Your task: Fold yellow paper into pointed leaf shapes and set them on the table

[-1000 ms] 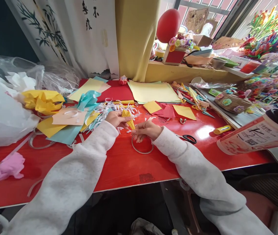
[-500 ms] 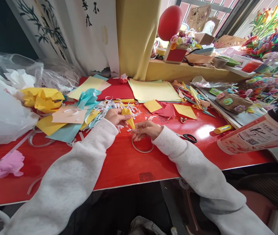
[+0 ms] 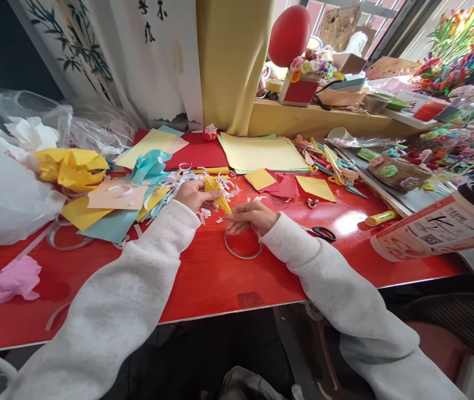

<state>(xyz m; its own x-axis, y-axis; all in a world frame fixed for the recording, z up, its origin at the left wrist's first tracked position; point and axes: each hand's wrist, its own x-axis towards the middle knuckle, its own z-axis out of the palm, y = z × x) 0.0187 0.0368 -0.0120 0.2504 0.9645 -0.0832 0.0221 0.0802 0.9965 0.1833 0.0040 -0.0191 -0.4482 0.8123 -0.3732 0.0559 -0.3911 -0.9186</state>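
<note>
My left hand pinches a folded yellow paper piece above the red table. The piece narrows to a point toward the lower right. My right hand is at that pointed tip, its fingers closed together; whether it grips the tip is too small to tell. A thin round ring lies on the table just under my right hand. White paper shreds are scattered around and behind my left hand.
Black-handled scissors, a glue stick and a large cup are at the right. Yellow squares and paper sheets lie behind. Crumpled paper and a white bag are at the left.
The yellow piece has tilted slightly and shows a wider face. My left hand has shifted a little to the left, and the fingers of my right hand have straightened somewhat at the tip.
</note>
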